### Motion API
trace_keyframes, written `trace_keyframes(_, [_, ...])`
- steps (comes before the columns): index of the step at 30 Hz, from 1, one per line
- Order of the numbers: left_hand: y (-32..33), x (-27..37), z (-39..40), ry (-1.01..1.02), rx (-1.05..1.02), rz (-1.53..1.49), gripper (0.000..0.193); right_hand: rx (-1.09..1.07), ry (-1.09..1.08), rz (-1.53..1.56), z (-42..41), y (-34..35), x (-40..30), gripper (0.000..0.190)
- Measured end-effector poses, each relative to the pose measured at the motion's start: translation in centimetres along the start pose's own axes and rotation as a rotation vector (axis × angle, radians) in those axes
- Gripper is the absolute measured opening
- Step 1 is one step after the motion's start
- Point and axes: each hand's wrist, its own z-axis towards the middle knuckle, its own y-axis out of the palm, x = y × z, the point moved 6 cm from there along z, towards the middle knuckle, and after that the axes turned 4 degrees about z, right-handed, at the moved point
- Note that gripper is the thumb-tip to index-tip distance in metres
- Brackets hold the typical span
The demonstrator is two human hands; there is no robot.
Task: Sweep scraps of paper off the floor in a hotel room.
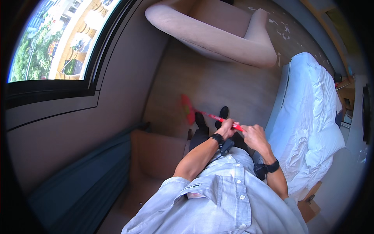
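A broom with a red handle [216, 117] slants across in front of my body. Its red head [188, 109] is blurred and lies low over the floor, left of my black shoes. My left hand [229, 128] is closed around the upper handle. Beside it, to the right, my right hand [256, 138] grips the handle's top end. Both wrists wear black straps with small dark devices attached.
A beige sofa [210, 38] stands ahead on the wood-look floor [222, 84]. White scraps [283, 30] lie beyond its right end. The bed with a white duvet [309, 117] is on my right. A brown armchair [157, 155] and dark curtain [96, 169] are at left, below a window [52, 44].
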Motion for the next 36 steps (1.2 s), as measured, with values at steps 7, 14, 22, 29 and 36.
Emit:
trace_keyframes(7, [9.1,-0.3,-3.7,0.052,-0.212,0.27,0.005,0.129,0.262,-0.004,-4.2,-1.9,0.8,0.026])
trace_keyframes(14, [11.6,-1.1,-4.2,0.171,-0.044,0.292,0.008,0.207,0.102,0.219,-5.1,-5.7,5.4,0.028])
trace_keyframes(22, [10.1,2.4,1.6,0.174,0.095,0.157,0.004,0.216,0.14,0.481,1.5,-2.9,13.3,0.017])
trace_keyframes(29, [19.7,-3.6,6.4,-0.01,-0.143,0.265,0.008,0.363,0.276,0.286,-2.2,-7.0,17.7,0.018])
trace_keyframes(36, [27.6,-7.7,4.4,-0.067,-0.381,0.246,0.009,0.405,0.341,0.228,-6.4,-10.8,19.5,0.026])
